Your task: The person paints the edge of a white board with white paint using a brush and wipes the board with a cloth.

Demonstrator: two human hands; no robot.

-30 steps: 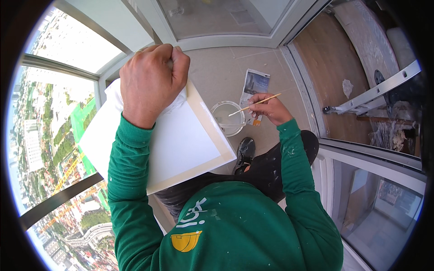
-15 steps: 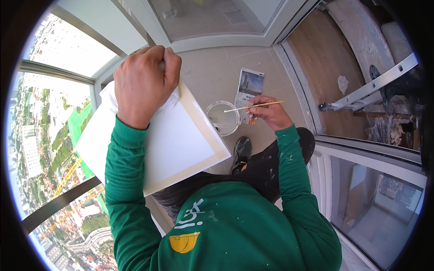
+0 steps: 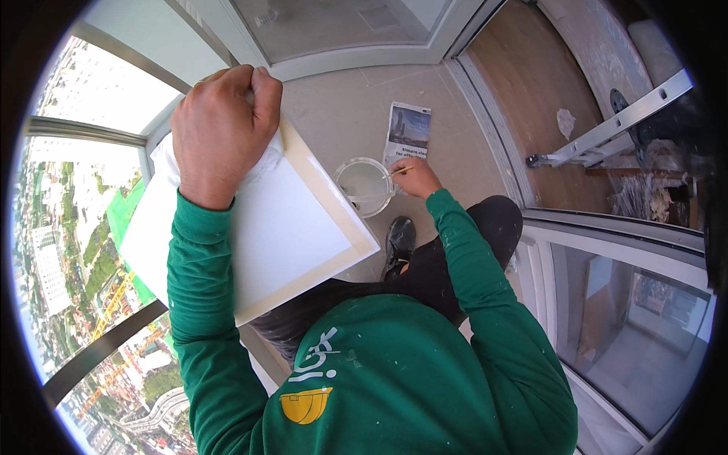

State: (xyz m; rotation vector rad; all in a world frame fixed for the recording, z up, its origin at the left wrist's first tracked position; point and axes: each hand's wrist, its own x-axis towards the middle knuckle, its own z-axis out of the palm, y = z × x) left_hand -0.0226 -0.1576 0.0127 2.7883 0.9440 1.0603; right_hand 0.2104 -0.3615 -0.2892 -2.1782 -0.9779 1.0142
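Note:
My right hand (image 3: pixel 417 179) pinches a thin wooden-handled paintbrush (image 3: pixel 402 171) over the right rim of a round, see-through tub (image 3: pixel 361 199). The brush's tip does not show clearly against the pale tub. My left hand (image 3: pixel 224 133) is closed in a fist above the far end of a white board (image 3: pixel 296 220), which slants across my left thigh. Pale beige strips run along the board's right and near edges. Crumpled white material (image 3: pixel 265 161) bunches beneath the fist; what the fingers close on is hidden.
A printed leaflet (image 3: pixel 409 133) lies on the tiled floor beyond the tub. My black shoe (image 3: pixel 400 239) stands just nearer. Windows over a city (image 3: pixel 76 227) line the left. To the right are a sliding-door track (image 3: pixel 485 136) and a metal ladder (image 3: pixel 622 125).
My right hand has moved left and nearer the tub, bringing the paintbrush to its rim. The left fist stays over the board. The whole view has shifted slightly.

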